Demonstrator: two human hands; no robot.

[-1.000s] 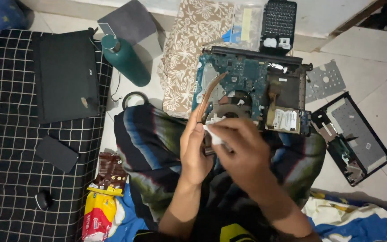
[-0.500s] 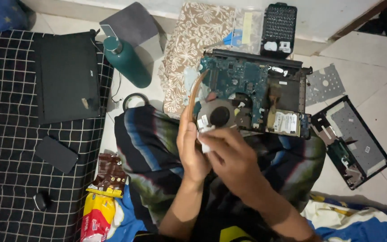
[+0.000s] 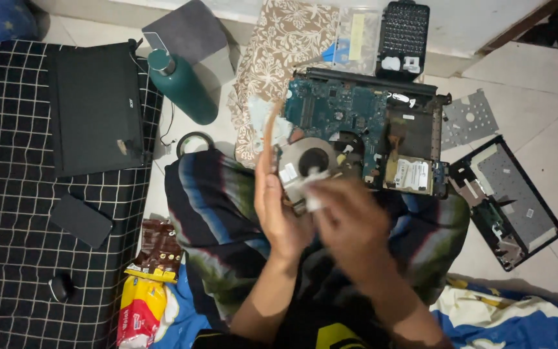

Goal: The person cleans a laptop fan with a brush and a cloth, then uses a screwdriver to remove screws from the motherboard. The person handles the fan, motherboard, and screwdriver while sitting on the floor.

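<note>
Sitting cross-legged on the floor, I count things from my left. One checked black mat (image 3: 8,258) carries one closed black laptop (image 3: 95,106), one dark phone (image 3: 81,220) and one small black mouse (image 3: 61,286). Beside the mat's edge lie two snack packets, a brown one (image 3: 159,249) and a yellow-and-red one (image 3: 138,315). Further up stands one green bottle (image 3: 182,87), with one roll of black tape (image 3: 195,142) just below it on the floor.

My left hand (image 3: 278,210) is upright, fingers straight and close together, its palm pressed to the side of one round grey fan (image 3: 310,165) with a copper strip curving up from it. My right hand (image 3: 350,226) is blurred; its fingers are curled shut on one white wipe (image 3: 312,194) that touches the fan. The fan sits over my lap, just in front of the opened laptop base (image 3: 372,132).

That base is the one container here with plain contents: one blue-green circuit board and one silver hard drive (image 3: 413,174) lie in it. Behind it sit one patterned cloth (image 3: 285,45), one clear plastic box (image 3: 360,35) and one black case of screwdriver bits (image 3: 403,32). To the right lie one perforated metal plate (image 3: 467,119) and one keyboard panel (image 3: 508,200), face down.
</note>
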